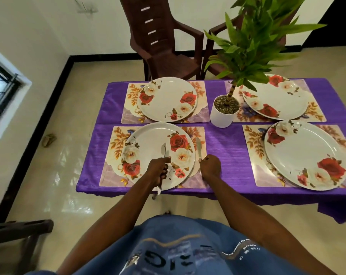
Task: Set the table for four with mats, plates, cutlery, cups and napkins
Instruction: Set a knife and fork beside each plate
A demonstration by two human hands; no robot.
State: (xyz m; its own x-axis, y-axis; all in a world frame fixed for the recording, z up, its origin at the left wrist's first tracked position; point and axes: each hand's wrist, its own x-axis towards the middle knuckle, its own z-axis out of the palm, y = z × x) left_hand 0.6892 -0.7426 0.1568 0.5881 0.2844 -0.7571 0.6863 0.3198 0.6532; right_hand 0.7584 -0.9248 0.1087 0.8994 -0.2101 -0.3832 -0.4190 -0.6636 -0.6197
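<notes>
A knife [198, 150] is laid beside the near-left plate [158, 155] by the right hand [210, 165], its grip pinching the handle; the left hand [158, 168] clutches more cutlery [162, 155]. Four mats and plates are set on the table [227, 147]; cups and napkins remain.

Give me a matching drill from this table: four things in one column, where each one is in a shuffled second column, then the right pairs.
Things
1. left hand
2. right hand
3. plant pot
4. brown chair

Places
A. on the purple cloth between the two far mats
B. over the near-left plate, gripping cutlery
C. on the floor past the table's far edge
D. just right of the near-left plate, holding a knife on the mat

Pairs: 1-B, 2-D, 3-A, 4-C
</notes>
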